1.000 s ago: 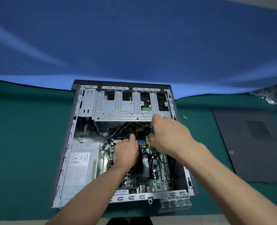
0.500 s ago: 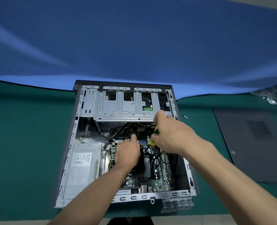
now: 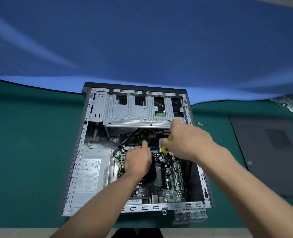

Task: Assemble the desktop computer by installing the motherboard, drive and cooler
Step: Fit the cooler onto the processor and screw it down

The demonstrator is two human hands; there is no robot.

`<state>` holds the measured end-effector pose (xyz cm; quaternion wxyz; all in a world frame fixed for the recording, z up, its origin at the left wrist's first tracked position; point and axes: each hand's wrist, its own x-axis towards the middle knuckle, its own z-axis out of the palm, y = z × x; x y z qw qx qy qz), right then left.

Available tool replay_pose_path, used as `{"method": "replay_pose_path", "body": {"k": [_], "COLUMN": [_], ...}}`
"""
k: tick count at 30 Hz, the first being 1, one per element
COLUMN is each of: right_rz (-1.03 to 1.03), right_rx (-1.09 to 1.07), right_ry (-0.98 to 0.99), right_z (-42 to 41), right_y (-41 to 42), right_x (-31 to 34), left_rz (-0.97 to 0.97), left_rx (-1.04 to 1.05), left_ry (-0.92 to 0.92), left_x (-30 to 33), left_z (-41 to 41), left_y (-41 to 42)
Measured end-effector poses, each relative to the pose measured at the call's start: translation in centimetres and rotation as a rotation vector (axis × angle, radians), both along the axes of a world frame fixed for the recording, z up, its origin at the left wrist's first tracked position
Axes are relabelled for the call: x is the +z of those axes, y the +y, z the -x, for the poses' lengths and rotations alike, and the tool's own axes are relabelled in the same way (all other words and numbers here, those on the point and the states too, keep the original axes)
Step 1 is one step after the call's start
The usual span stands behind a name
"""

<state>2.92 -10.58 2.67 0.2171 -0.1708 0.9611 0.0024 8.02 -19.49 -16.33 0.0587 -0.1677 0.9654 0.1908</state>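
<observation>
Since earlier: my right hand (image 3: 187,140) drifted rightward, gripping the yellow screwdriver (image 3: 165,148). Left to right: power supply (image 3: 90,176) fitted; my left hand (image 3: 138,161) pressing the cooler (image 3: 151,170), unsecured probably; motherboard (image 3: 172,189) seated; drive (image 3: 160,107) caged.

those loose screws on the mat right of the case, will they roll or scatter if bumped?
Probably. The screws look tiny and rounded, lying loose and bunched on the green mat, so a knock would likely scatter them. The mat looks flat and matte, which may damp rolling. They are too small to judge more.
</observation>
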Motion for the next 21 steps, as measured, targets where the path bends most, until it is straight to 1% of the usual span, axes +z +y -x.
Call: {"method": "replay_pose_path", "body": {"k": [1,2,5,6,9,10,13,14,15,17,18,19,21], "right_rz": [0.012,0.009,-0.038,-0.033,0.000,-0.003,-0.060,-0.062,-0.053,-0.027,-0.015,-0.019,-0.047], "right_rx": [0.006,0.023,0.055,0.048,0.006,0.026,0.041,0.035,0.024,0.010,0.024,0.037,0.046], "right_ry": [-0.066,-0.061,0.174,0.180,-0.027,-0.042,0.124,0.139,0.106,-0.035,-0.061,-0.029,0.137], "right_z": [-0.05,-0.23,-0.54,-0.40,0.07,0.02,-0.18,-0.13,-0.06,0.14,0.01,-0.13,-0.28], "right_y": [-0.18,-0.32,-0.56,-0.43,-0.32,-0.32,-0.29,-0.16,-0.04,-0.04,-0.06,-0.04,-0.04], "right_x": [0.14,0.08,-0.32,-0.39,0.08,0.15,0.08,0.06,0.07,0.24,0.21,0.07,-0.10], "left_rz": [0.011,0.018,0.012,0.004,0.012,0.022,0.006,-0.008,-0.020,-0.012,0.005,0.021,0.039], "left_rx": [-0.005,-0.010,-0.013,-0.018,-0.018,-0.024,-0.019,-0.018,-0.015,-0.010,-0.018,-0.028,-0.037], "left_ry": [0.000,0.001,0.013,0.011,0.013,0.015,0.018,0.012,0.006,0.005,0.008,0.014,0.021], "left_x": [0.03,0.07,-0.02,0.00,-0.11,-0.13,-0.30,-0.34,-0.37,-0.43,-0.40,-0.38,-0.31], "left_z": [-0.01,-0.03,-0.06,-0.07,-0.01,0.00,-0.02,-0.06,-0.05,0.05,0.06,0.05,0.00], "left_y": [0.00,-0.02,0.01,-0.01,-0.07,-0.04,0.05,0.03,0.02,-0.04,-0.03,-0.02,0.00]}}
